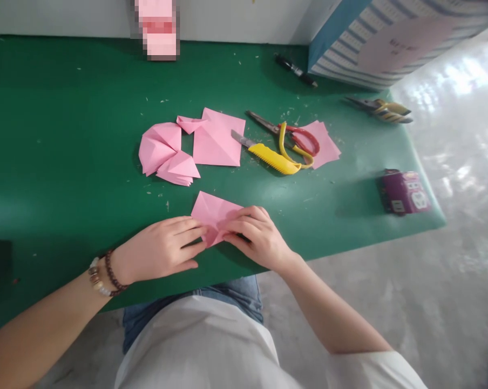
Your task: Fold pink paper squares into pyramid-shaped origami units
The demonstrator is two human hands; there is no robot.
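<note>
The counter [66,135] has a smooth green top dotted with tiny pale scraps [167,205]. In the middle lie folded pink papers [158,148] beside a square pink sheet [214,151]. A yellow knife [274,158] rests its blade over that sheet, touching scissors [283,141] whose handles overlap more pink paper [327,145]. Further back is a black pen [296,71]; a striped box [373,43] stands at the back right. Pliers [384,109] and a small purple box [406,192] lie near the right edge.
</note>
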